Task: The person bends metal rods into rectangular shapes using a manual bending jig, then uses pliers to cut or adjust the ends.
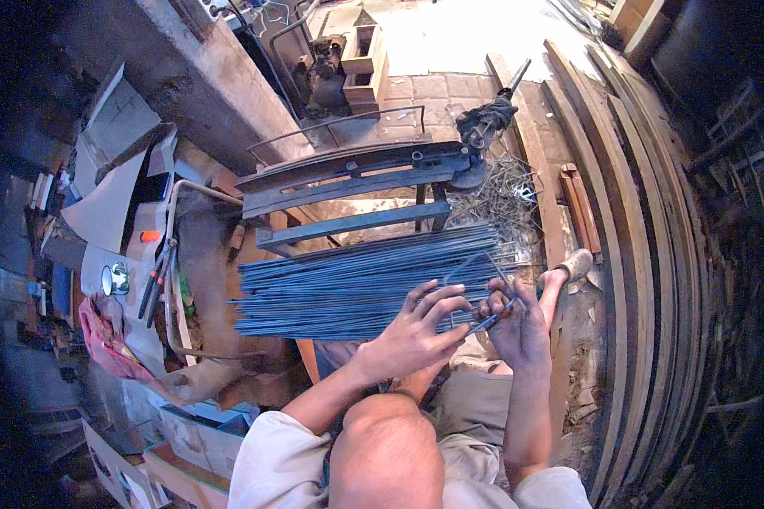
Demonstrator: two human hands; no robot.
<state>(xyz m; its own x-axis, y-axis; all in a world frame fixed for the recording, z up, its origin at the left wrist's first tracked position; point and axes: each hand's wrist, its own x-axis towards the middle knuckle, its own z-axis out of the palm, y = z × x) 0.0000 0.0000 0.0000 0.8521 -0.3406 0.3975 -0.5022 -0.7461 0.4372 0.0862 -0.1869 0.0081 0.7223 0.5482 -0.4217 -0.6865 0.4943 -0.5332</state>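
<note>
The person's left hand (416,332) gripped a bent rod (475,270) above the bundle of rods (356,284) lying across the bench's (356,174) near edge; the right hand (518,327) pinched its end. The rod probably felt stiff, light and springy, best held near a bend.

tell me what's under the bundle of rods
The rods lie across the low metal bench frame; a blue rail shows just past them. Whatever is directly beneath is covered by the rods and both hands.
</note>
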